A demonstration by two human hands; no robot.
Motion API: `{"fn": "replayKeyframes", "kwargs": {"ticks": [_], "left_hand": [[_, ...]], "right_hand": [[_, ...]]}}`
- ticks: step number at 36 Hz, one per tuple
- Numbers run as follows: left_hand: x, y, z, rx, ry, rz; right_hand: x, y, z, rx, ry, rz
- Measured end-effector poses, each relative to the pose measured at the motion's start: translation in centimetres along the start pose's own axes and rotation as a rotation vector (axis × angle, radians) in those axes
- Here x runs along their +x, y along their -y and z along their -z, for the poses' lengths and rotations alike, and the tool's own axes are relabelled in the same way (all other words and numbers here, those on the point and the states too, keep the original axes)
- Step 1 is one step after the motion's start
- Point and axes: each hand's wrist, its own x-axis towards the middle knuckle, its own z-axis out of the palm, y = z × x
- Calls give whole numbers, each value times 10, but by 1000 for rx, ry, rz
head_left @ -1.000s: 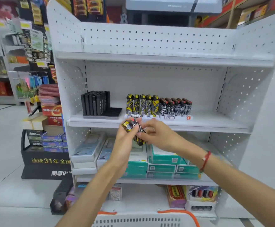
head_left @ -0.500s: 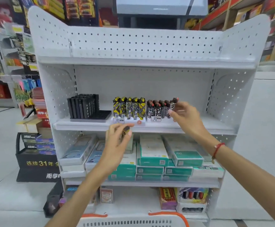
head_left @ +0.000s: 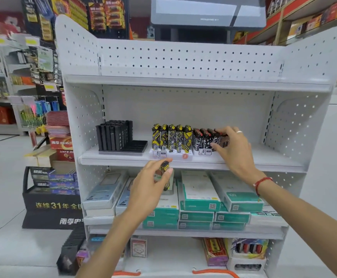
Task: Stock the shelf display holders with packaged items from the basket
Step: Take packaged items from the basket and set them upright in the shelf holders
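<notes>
My left hand [head_left: 149, 189] grips a few yellow-and-black lighters [head_left: 164, 167] just below the front edge of the middle shelf [head_left: 263, 159]. My right hand [head_left: 233, 147] pinches a black-and-red patterned lighter [head_left: 224, 141] at the right end of the row of red-capped lighters [head_left: 202, 139] in their white holder. Left of that row, yellow-capped lighters [head_left: 171, 138] stand in another white holder [head_left: 171, 155]. A black holder [head_left: 115, 135] sits at the shelf's left. The basket's orange handle [head_left: 213, 272] shows at the bottom edge.
Teal and white boxes [head_left: 199, 195] fill the shelf below, with grey boxes [head_left: 105, 191] at its left. The bottom shelf holds card packs [head_left: 138, 247] and a lighter carton [head_left: 247, 247]. A black floor display [head_left: 51, 205] stands to the left. The middle shelf's right part is bare.
My hands have parted. The right hand carried one lighter up to the right end of the red-capped row and lowered it there. The left hand stayed below the shelf edge with its lighters.
</notes>
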Motion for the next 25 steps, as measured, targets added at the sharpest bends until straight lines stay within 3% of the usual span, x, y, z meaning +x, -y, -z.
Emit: {"fn": "replayKeyframes", "kwargs": {"ticks": [5, 10, 18, 21, 25], "left_hand": [[0, -4, 2, -63, 19, 6], [1, -3, 2, -171, -3, 48], [-4, -14, 15, -563, -36, 207], [-6, -13, 13, -924, -8, 358], [-9, -23, 6, -1200, -20, 441]], "right_hand": [[12, 0, 5, -21, 117, -5], [17, 4, 9, -140, 101, -4], [4, 21, 22, -186, 103, -13], [-25, 51, 28, 145, 124, -25], [-66, 97, 26, 688, 489, -242]]}}
